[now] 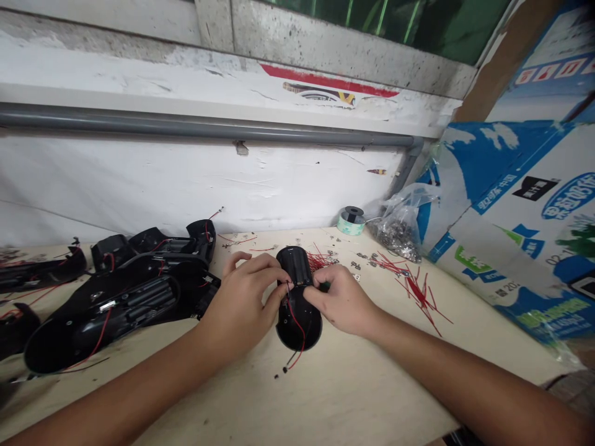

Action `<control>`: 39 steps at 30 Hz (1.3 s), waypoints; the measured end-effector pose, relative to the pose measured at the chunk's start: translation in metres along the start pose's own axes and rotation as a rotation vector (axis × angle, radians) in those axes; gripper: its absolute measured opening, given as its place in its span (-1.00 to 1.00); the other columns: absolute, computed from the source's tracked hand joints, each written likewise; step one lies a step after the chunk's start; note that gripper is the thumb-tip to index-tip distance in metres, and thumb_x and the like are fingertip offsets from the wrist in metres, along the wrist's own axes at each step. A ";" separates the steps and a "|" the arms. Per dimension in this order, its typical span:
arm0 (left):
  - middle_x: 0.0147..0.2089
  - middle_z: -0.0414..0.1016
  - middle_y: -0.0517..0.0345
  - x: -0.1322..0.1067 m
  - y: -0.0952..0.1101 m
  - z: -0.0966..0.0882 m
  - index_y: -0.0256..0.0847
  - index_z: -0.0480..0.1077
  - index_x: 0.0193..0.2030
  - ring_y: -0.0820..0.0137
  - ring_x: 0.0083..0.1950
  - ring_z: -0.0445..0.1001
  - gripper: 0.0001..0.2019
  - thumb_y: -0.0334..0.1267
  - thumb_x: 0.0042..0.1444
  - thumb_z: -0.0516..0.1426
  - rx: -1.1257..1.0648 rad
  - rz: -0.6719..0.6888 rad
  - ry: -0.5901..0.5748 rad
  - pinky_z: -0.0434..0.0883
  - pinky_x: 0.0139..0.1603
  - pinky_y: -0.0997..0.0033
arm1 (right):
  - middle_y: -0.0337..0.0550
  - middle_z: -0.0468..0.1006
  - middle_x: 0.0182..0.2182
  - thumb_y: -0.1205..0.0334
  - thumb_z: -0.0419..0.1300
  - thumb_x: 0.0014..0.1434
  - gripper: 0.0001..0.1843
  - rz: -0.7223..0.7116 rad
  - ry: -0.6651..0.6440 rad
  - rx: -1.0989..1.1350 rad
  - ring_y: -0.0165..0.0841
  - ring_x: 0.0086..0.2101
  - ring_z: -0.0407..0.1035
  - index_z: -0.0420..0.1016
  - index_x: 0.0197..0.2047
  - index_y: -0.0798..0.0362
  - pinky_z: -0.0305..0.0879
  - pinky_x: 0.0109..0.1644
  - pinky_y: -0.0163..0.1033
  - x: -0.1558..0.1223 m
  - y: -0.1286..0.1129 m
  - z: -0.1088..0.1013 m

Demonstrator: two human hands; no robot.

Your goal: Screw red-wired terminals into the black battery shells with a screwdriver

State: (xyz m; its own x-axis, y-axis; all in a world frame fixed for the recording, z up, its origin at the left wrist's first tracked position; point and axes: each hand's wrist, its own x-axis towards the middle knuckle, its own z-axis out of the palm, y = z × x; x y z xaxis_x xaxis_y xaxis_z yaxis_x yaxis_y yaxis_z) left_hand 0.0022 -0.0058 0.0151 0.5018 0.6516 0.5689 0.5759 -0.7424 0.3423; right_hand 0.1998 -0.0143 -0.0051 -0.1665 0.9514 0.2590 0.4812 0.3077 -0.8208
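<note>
A black plastic shell (300,322) with a ribbed battery compartment (296,263) lies on the table between my hands. My left hand (248,297) is at its left side, thumb and forefinger pinched together on a thin wire near the shell's middle. From there a red wire (297,325) and a dark wire curve down over the rounded end, and small dark tips (284,370) rest past the rim. My right hand (341,298) grips the right edge of the shell, its thumb lying over the middle. Its curled fingertips are partly hidden.
Several similar black shells (125,310) with wires are heaped at the left. Red wires (421,291) and small metal pieces (360,257) lie at the right and behind the shell. Farther back are a tape roll (351,222), a plastic bag of metal parts (400,232) and a printed carton (511,217).
</note>
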 end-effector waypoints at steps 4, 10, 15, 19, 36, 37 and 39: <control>-0.21 0.57 0.19 0.000 0.000 -0.001 -0.11 0.52 -0.23 0.36 -0.17 0.50 -0.81 -0.35 0.28 0.06 0.043 0.041 0.016 0.14 0.19 0.01 | -0.36 0.00 -0.67 0.27 0.06 -0.04 -0.69 0.011 -0.013 -0.027 -0.46 -0.56 -0.01 0.04 -0.71 0.03 -0.08 -0.50 -0.31 0.000 0.000 0.000; -0.23 0.57 0.21 0.000 0.004 -0.002 -0.12 0.53 -0.24 0.39 -0.20 0.52 -0.80 -0.36 0.28 0.07 0.093 0.078 0.043 0.12 0.23 -0.01 | -0.36 -0.02 -0.64 0.28 0.08 -0.05 -0.70 -0.013 0.001 -0.099 -0.45 -0.53 -0.01 0.03 -0.69 0.03 -0.08 -0.47 -0.30 -0.001 -0.003 0.000; -0.24 0.57 0.18 0.000 0.006 -0.004 -0.13 0.52 -0.25 0.36 -0.21 0.50 -0.81 -0.35 0.27 0.07 0.089 0.069 0.046 0.19 0.18 0.00 | -0.36 -0.01 -0.65 0.29 0.07 -0.04 -0.69 0.015 -0.010 -0.063 -0.46 -0.55 -0.03 0.03 -0.69 0.03 -0.10 -0.50 -0.31 -0.002 -0.003 0.000; -0.25 0.58 0.18 0.001 0.005 -0.004 -0.12 0.54 -0.26 0.35 -0.21 0.51 -0.82 -0.34 0.25 0.09 0.099 0.073 0.051 0.18 0.19 -0.02 | -0.36 0.02 -0.67 0.28 0.08 -0.01 -0.68 0.012 -0.026 -0.042 -0.48 -0.57 -0.01 0.07 -0.70 0.05 -0.11 -0.51 -0.32 -0.002 -0.001 0.000; -0.30 0.59 0.20 0.012 0.000 -0.012 -0.12 0.53 -0.35 0.34 -0.26 0.53 -0.88 -0.34 0.16 0.16 -0.157 -0.141 -0.200 0.43 -0.26 0.35 | -0.37 0.10 -0.71 0.34 0.07 -0.02 -0.70 -0.005 -0.115 -0.035 -0.50 -0.59 0.02 0.12 -0.71 0.07 -0.13 -0.53 -0.32 -0.004 -0.003 0.001; -0.29 0.59 0.20 0.012 0.000 -0.012 -0.12 0.53 -0.34 0.34 -0.26 0.52 -0.88 -0.34 0.17 0.16 -0.154 -0.137 -0.227 0.42 -0.25 0.35 | -0.37 0.10 -0.71 0.35 0.07 -0.02 -0.70 -0.012 -0.117 -0.039 -0.50 -0.59 0.01 0.12 -0.71 0.07 -0.14 -0.53 -0.32 -0.004 -0.003 0.001; -0.28 0.58 0.21 0.011 -0.001 -0.013 -0.11 0.52 -0.32 0.35 -0.25 0.50 -0.87 -0.34 0.19 0.14 -0.161 -0.136 -0.266 0.40 -0.23 0.35 | -0.38 0.09 -0.69 0.36 0.07 -0.02 -0.69 -0.021 -0.125 -0.039 -0.51 -0.58 0.00 0.09 -0.71 0.07 -0.15 -0.53 -0.33 -0.004 -0.005 0.000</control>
State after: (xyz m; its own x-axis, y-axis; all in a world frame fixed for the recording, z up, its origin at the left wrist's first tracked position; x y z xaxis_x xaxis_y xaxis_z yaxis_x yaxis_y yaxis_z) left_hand -0.0015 0.0001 0.0306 0.5902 0.7486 0.3021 0.5506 -0.6470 0.5275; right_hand 0.1980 -0.0192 -0.0025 -0.2816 0.9366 0.2085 0.5092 0.3300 -0.7949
